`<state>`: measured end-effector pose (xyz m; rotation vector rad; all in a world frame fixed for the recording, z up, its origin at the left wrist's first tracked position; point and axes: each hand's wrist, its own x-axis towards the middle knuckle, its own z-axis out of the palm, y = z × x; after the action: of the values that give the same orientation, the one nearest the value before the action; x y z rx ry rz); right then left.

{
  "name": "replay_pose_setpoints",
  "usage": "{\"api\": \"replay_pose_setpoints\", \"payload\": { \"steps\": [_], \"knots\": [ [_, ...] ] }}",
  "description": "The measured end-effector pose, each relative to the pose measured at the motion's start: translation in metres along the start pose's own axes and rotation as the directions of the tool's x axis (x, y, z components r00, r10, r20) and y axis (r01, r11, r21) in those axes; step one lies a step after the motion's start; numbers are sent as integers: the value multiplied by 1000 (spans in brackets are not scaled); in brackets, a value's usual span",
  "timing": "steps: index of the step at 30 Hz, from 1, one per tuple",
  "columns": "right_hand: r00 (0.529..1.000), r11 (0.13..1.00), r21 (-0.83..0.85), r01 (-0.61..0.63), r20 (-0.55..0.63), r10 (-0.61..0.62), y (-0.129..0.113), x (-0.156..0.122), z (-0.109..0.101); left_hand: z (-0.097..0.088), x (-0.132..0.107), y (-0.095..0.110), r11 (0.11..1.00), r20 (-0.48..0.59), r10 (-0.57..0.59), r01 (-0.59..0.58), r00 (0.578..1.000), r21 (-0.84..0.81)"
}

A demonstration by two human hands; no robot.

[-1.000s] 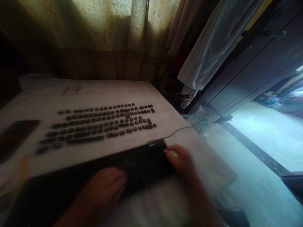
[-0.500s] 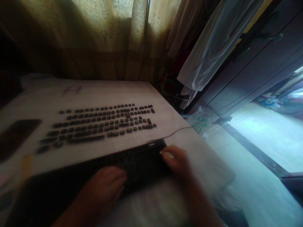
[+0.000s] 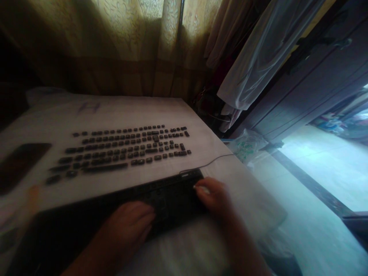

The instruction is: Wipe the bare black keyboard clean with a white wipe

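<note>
A black keyboard base (image 3: pixel 178 205) with its keycaps off lies slantwise on the white-covered table. My left hand (image 3: pixel 130 220) rests over its middle, fingers curled and pressed together; whatever is at the fingertips is hidden. At the base's right end my right hand (image 3: pixel 214 195) is closed around the edge, thumb on top. A small pale patch shows at that thumb, too blurred to make out. Beyond the base, the loose black keycaps (image 3: pixel 123 145) lie in rows, set out like a keyboard layout. A thin cable (image 3: pixel 217 157) runs from the base's back edge over the table's side.
A dark phone-like slab (image 3: pixel 24 165) lies at the table's left, near a blurred orange strip (image 3: pixel 33 197). Curtains (image 3: pixel 120 50) hang behind the table. White cloth (image 3: pixel 255 65) hangs at the right, above a clear plastic bag (image 3: pixel 245 145) on the floor.
The whole view has shifted slightly. Both hands keep their places on the keyboard base, and the keycap rows look the same.
</note>
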<state>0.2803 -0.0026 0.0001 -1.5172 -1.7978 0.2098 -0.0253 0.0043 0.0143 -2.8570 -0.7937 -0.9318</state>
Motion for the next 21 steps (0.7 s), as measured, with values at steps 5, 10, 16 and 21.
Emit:
{"api": "replay_pose_setpoints", "payload": {
  "steps": [5,10,16,21],
  "knots": [
    [1000,1000,-20,2,8,-2,2,0,1,5,-4,0,999,-21,-38,37,999,-19],
    [1000,998,-54,24,17,-23,4,-1,3,12,-8,1,998,-29,-55,55,998,-17],
    [999,997,-70,33,22,-31,4,-2,4,11,-9,1,999,-15,-54,54,998,-2],
    [999,997,-70,35,24,-34,3,-1,2,3,-3,2,1000,-1,-16,16,1000,16]
  ]
}}
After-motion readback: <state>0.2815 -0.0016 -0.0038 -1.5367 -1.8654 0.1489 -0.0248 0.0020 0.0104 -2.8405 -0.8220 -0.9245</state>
